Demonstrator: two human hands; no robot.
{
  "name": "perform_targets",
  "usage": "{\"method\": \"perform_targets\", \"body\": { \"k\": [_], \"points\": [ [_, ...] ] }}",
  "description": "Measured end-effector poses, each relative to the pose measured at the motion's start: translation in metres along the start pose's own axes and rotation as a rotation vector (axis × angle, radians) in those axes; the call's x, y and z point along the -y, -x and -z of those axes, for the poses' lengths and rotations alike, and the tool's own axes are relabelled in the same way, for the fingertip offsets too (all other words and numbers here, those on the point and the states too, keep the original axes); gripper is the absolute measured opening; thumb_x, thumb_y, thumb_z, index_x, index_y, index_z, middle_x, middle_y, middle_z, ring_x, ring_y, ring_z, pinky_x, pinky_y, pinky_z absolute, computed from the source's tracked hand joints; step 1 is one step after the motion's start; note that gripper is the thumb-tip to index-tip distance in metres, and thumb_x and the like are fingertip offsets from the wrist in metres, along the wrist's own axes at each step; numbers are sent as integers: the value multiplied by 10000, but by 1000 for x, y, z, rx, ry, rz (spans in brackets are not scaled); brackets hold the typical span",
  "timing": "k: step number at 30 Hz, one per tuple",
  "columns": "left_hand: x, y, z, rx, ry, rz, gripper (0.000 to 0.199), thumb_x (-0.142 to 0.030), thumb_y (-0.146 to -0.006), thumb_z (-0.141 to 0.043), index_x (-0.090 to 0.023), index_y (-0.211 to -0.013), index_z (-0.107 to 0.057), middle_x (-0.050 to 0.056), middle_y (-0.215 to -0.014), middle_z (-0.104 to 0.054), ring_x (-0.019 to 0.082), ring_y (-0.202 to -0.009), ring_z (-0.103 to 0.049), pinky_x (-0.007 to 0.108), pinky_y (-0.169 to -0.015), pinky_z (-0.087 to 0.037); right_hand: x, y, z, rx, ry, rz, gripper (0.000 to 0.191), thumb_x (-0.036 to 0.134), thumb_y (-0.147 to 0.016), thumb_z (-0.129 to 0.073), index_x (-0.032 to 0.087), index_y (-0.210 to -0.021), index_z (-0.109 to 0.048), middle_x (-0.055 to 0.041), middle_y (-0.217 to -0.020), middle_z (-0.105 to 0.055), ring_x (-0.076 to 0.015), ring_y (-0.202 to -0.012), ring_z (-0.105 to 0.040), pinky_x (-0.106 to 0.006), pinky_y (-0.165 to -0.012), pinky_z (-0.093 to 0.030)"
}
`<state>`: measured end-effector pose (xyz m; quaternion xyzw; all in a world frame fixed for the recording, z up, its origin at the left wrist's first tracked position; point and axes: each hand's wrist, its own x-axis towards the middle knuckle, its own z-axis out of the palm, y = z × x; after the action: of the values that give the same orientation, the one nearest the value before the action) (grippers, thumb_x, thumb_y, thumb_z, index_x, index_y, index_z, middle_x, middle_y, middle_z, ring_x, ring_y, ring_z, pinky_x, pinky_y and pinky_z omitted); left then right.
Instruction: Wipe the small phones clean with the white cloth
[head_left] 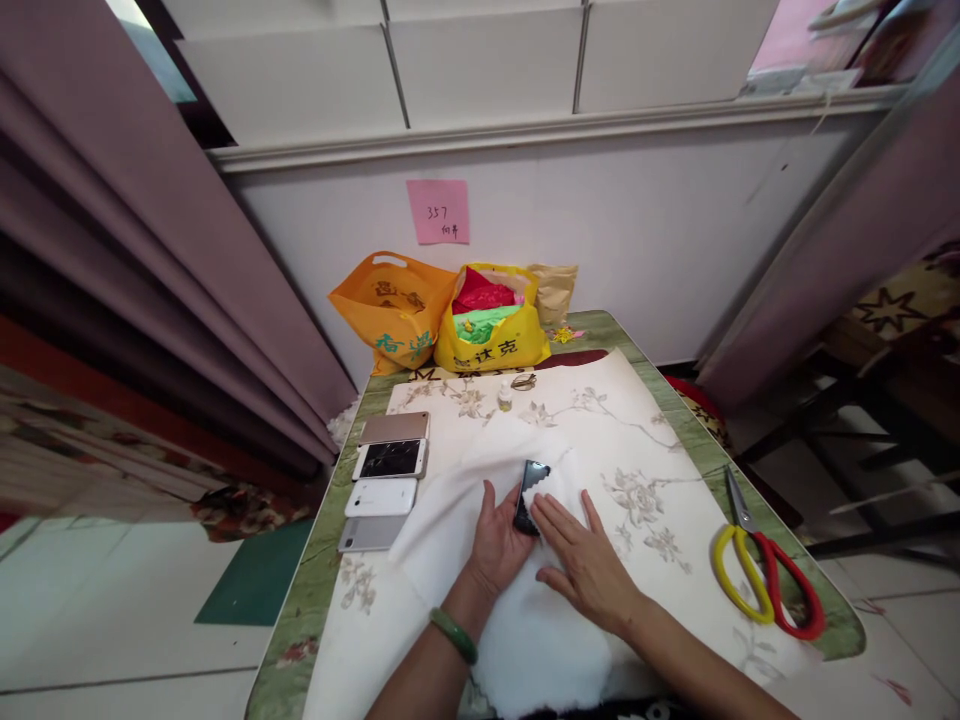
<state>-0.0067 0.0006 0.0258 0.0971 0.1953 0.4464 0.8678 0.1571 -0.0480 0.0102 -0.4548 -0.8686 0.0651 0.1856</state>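
My left hand [498, 538] is curled around the edge of a dark smartphone [527, 515], its thumb sticking up beside it. A small white cloth [537, 490] with a jagged edge lies over part of the phone's screen. My right hand [589, 565] presses that cloth against the glass with its fingertips, thumb held apart. Under both hands a larger white cloth [544, 650] is spread on the table. To the left, several phones are lined up in a column: a gold one [394, 427], one with a cracked black screen [391, 459], a white one [381, 497] and a silver one [371, 534].
Red-and-yellow-handled scissors [765, 580] lie at the right table edge. A small bottle [505, 397] stands toward the back. Behind it are an orange bag [397, 310], a filled yellow bag [495, 345] and a brown paper bag [555, 293], against the wall.
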Motion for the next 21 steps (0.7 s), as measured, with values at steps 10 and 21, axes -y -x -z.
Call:
{"method": "perform_targets", "body": {
  "k": [10,21],
  "points": [
    [-1,-3,-3,-33,-42,-25,630,-598,-865,-451,-131,-1277,-552,159,-1259,-606,298,-1185,-532,420,-1002,-385,-9,-15,-3,-270,-226,-186,359,395,-901,-549,245,-1224,-600,-94,-1089,-669,-245,-969,-626,-389,-839,-503],
    [1,-5,7,-70,-5,-14,640,-602,-880,-422,-108,-1263,-558,170,-1243,-606,279,-1124,-571,354,-856,-480,-20,-21,12,-542,-842,-761,253,461,-788,-642,213,-811,-594,53,-557,-490,-116,-477,-407,-238,-480,-334]
  ]
}}
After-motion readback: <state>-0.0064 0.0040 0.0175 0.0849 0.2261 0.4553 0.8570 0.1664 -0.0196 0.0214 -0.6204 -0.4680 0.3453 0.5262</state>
